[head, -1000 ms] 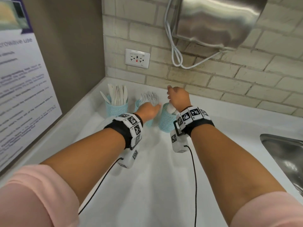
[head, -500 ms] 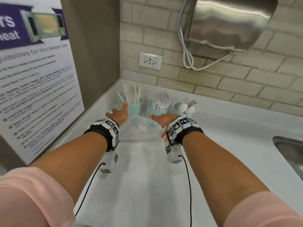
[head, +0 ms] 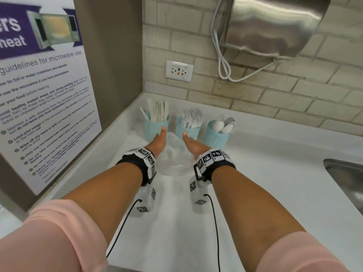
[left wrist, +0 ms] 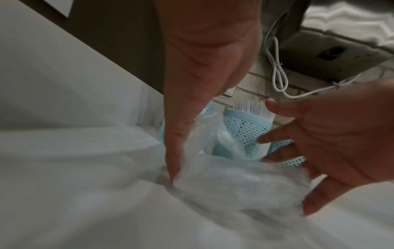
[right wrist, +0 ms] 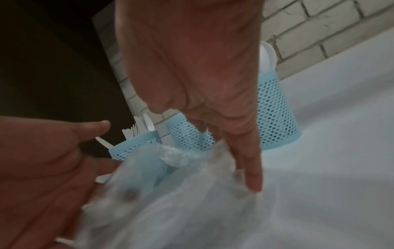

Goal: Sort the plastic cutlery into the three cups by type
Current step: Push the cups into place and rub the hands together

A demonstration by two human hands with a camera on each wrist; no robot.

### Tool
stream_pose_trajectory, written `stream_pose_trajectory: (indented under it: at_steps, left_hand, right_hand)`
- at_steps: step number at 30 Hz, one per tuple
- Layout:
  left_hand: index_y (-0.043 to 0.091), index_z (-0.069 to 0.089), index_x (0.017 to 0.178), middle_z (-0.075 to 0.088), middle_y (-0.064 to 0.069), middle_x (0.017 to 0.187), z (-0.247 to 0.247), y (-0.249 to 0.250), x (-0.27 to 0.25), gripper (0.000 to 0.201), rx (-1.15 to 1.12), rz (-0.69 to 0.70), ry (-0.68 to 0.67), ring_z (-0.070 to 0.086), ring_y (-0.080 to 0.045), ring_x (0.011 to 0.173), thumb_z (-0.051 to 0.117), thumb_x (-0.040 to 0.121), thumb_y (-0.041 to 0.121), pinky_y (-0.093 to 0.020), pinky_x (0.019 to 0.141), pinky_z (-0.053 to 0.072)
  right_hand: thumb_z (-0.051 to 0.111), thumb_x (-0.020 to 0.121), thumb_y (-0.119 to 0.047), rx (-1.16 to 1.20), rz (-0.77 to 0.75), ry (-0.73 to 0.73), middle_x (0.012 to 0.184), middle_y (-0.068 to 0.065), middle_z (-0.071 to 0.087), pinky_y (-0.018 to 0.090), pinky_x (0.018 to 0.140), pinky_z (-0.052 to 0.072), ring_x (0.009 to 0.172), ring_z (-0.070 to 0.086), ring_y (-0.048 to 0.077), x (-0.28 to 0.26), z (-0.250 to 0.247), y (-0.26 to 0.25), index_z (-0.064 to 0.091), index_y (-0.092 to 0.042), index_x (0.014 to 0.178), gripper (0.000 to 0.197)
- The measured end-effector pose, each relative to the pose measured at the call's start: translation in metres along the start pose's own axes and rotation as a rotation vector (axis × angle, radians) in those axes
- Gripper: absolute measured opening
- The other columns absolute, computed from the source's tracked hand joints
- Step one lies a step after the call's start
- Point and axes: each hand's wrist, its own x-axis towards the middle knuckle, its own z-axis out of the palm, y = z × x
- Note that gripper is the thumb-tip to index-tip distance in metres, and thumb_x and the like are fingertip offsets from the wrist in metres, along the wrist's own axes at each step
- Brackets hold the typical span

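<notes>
Three blue mesh cups stand in a row at the back of the white counter. The left cup [head: 156, 130] holds knives, the middle cup [head: 188, 129] forks and the right cup [head: 217, 137] spoons. In front of them lies a crumpled clear plastic bag [head: 172, 156]. My left hand [head: 160, 141] and right hand [head: 190, 145] flank it, palms facing each other. In the left wrist view the straight left fingers [left wrist: 172, 161] touch the bag [left wrist: 230, 178]. In the right wrist view the straight right fingers [right wrist: 252, 178] press the bag's [right wrist: 170, 202] other side. Neither hand holds cutlery.
A poster wall [head: 45, 95] closes the left side and a brick wall with an outlet [head: 178, 70] stands behind the cups. A steel dispenser [head: 275, 28] with a looped cable hangs above. A sink [head: 345, 185] lies at the right, past bare counter [head: 275, 173].
A second ago my right hand was over the spoon cup and my left at the fork cup. Both drew back and have closed in on the plastic bag.
</notes>
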Motion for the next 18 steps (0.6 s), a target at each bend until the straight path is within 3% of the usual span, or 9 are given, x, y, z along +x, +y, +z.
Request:
stream_pose_trajectory:
  at_steps: [3,5,7,9,11,13,15,17,18]
  left_hand:
    - [0.037,0.008,0.149,0.013,-0.001,0.157,0.011,-0.005,0.007,0.083,-0.056,-0.091,-0.141,0.015,-0.035,0.144,0.017,0.079,0.081,-0.062,0.11,0.017]
    - [0.046,0.015,0.142,0.022,0.003,0.147,0.03,-0.041,0.096,0.076,-0.087,-0.043,-0.135,0.021,-0.037,0.14,0.013,0.077,0.084,-0.067,0.105,0.023]
    - [0.051,0.014,0.138,0.025,-0.008,0.15,0.042,-0.065,0.152,0.088,-0.061,-0.039,-0.207,0.031,-0.043,0.133,0.01,0.062,0.094,-0.071,0.092,0.035]
    - [0.051,0.023,0.134,0.04,-0.012,0.14,0.028,-0.052,0.126,0.097,-0.063,-0.042,-0.228,0.041,-0.042,0.128,0.017,0.05,0.099,-0.062,0.087,0.041]
    - [0.037,0.034,0.134,0.048,-0.007,0.131,0.017,-0.013,0.028,0.081,-0.053,-0.084,-0.22,0.047,-0.036,0.125,0.022,0.071,0.087,-0.056,0.095,0.036]
    - [0.018,0.045,0.134,0.052,-0.007,0.133,0.015,-0.004,0.004,0.081,-0.23,-0.055,-0.129,0.056,-0.032,0.115,0.038,0.079,0.077,-0.048,0.1,0.039]
    - [0.005,0.059,0.107,0.06,-0.011,0.113,0.019,-0.006,0.011,0.062,-0.187,0.053,0.063,0.06,-0.028,0.096,0.052,0.084,0.062,-0.034,0.089,0.045]
    - [0.011,0.051,0.07,0.055,-0.01,0.084,0.022,-0.006,0.01,0.041,-0.145,0.122,0.213,0.051,-0.025,0.08,0.054,0.09,0.047,-0.031,0.075,0.039]
    - [0.013,0.047,0.066,0.052,-0.009,0.079,0.023,-0.005,0.015,0.039,-0.163,0.179,0.245,0.048,-0.024,0.078,0.053,0.092,0.041,-0.031,0.073,0.037]
  right_hand:
    - [0.015,0.087,-0.072,0.31,0.07,-0.129,0.154,0.003,0.026,0.047,0.101,0.035,0.141,0.027,0.031,-0.02,0.011,-0.01,0.012,-0.031,0.15,0.075]
    - [0.011,0.092,-0.066,0.437,0.085,-0.179,0.155,0.008,0.022,0.051,0.114,0.019,0.143,0.021,0.034,-0.03,0.018,-0.017,0.014,-0.022,0.151,0.073]
    - [0.007,0.096,-0.059,0.487,0.056,-0.141,0.156,0.012,0.017,0.053,0.117,0.008,0.144,0.017,0.035,-0.033,0.015,-0.017,0.014,-0.009,0.15,0.074]
    - [0.004,0.092,-0.065,0.487,0.075,-0.251,0.152,0.012,0.029,0.054,0.116,0.015,0.141,0.027,0.034,-0.024,0.007,-0.009,0.013,-0.013,0.151,0.08]
    - [0.006,0.084,-0.074,0.47,0.086,-0.354,0.143,0.009,0.046,0.053,0.11,0.027,0.132,0.041,0.032,-0.012,-0.001,0.0,0.028,-0.017,0.144,0.086]
    - [0.007,0.085,-0.074,0.477,0.104,-0.339,0.119,0.007,0.061,0.047,0.096,0.04,0.111,0.056,0.028,-0.004,-0.006,0.009,0.049,-0.015,0.123,0.081]
    - [0.011,0.089,-0.069,0.475,0.135,-0.239,0.099,0.012,0.064,0.044,0.084,0.047,0.085,0.062,0.027,0.003,-0.004,0.017,0.055,-0.007,0.105,0.078]
    - [0.021,0.089,-0.07,0.446,0.169,-0.122,0.095,0.021,0.062,0.049,0.082,0.051,0.075,0.065,0.034,0.01,-0.002,0.03,0.05,-0.001,0.11,0.078]
    - [0.027,0.086,-0.073,0.42,0.209,-0.108,0.097,0.024,0.062,0.052,0.081,0.053,0.076,0.067,0.039,0.012,-0.002,0.037,0.047,-0.003,0.113,0.077]
